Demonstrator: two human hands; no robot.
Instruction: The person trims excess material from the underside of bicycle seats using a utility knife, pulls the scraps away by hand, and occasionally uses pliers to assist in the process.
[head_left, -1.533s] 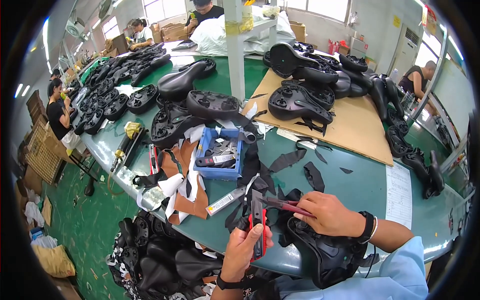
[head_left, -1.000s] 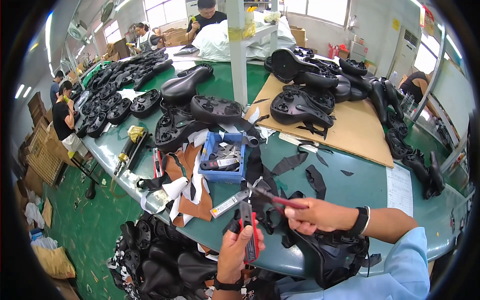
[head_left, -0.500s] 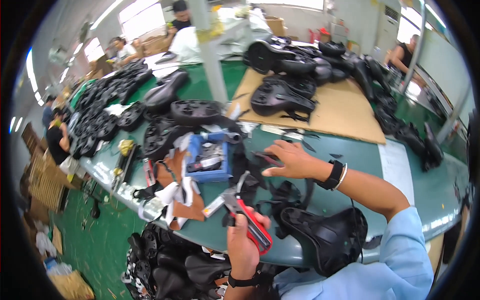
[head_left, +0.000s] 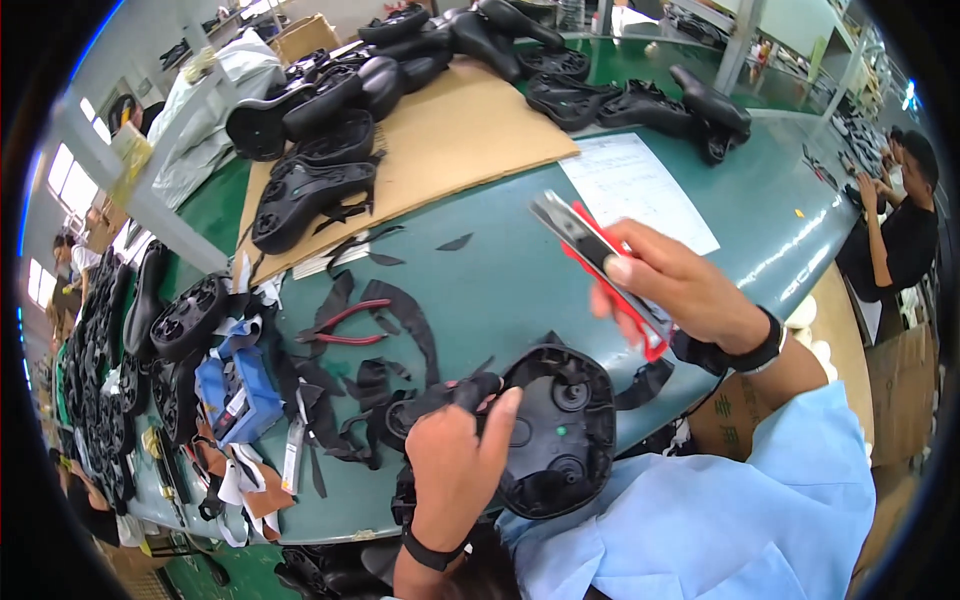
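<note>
A black bicycle saddle (head_left: pixel 558 430) lies underside up at the table's near edge, close to my body. My left hand (head_left: pixel 455 465) is closed round its narrow nose, thumb along the top; what its fingertips grip is partly hidden. Above the table to the right, my right hand (head_left: pixel 690 285) is wrapped round a red and silver hand tool (head_left: pixel 590 240), shaped like a staple gun, its silver end pointing up and left. Red-handled pliers (head_left: pixel 345 325) rest on the table, handles spread, among black strips of trimmed material (head_left: pixel 410 320).
A blue box (head_left: pixel 240 395) of small parts stands left, beside brown and white scraps (head_left: pixel 262 490). Saddles (head_left: pixel 310 195) are heaped on a cardboard sheet (head_left: pixel 450 140) at the back. A paper sheet (head_left: pixel 640 185) lies right of it. A person (head_left: pixel 905 210) works at the far right.
The red and silver tool has passed from my left hand to my right. The pliers have left my right hand for the table. My left hand now holds the saddle, which has been turned underside up.
</note>
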